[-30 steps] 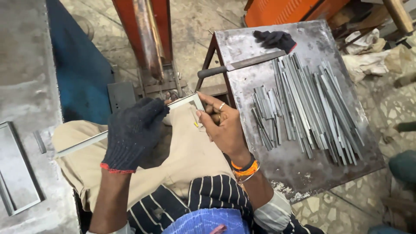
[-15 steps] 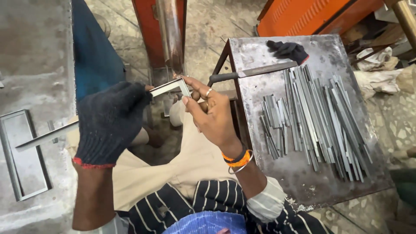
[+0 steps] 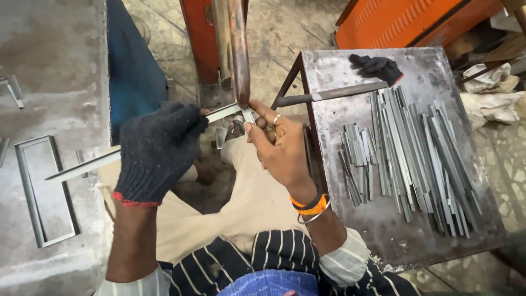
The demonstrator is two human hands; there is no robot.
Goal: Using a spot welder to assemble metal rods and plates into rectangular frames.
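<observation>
Here the gloved left hand (image 3: pixel 156 151) is closed round a long metal strip (image 3: pixel 87 166), holding it level above the lap. The bare right hand (image 3: pixel 279 145) pinches the strip's far end with narrow fingers, just under a rusty vertical bar (image 3: pixel 239 49). The step looks like lining that end up at the bar, though the contact point is partly hidden. Judging by this, the next move calls for steady hands. More strips (image 3: pixel 408 148) lie on the table (image 3: pixel 339 71) at right.
</observation>
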